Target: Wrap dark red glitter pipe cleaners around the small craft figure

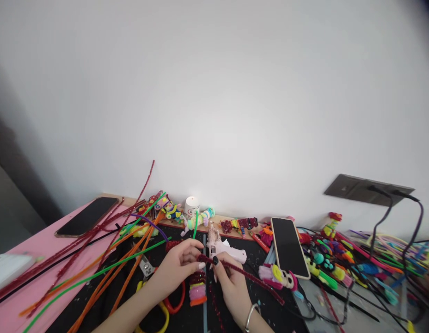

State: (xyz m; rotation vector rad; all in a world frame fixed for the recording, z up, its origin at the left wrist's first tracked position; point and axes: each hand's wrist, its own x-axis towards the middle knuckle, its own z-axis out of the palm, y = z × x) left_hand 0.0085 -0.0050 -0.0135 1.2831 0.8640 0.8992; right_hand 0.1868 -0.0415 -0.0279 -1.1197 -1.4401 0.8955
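"Where's our red fuzzy stick (249, 276)?"
"Over the black mat (277, 320). Our left hand (185, 261) and right hand (230, 280) both pinch it, almost closed, maybe so it can't slip."

Soft light | wall (214, 115) palest mid-frame | left edge dim

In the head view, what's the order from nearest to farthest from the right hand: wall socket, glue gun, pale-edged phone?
From the right hand:
1. Glue gun: just beyond the fingers.
2. Pale-edged phone: to the hand's right.
3. Wall socket: far right, up on the wall.
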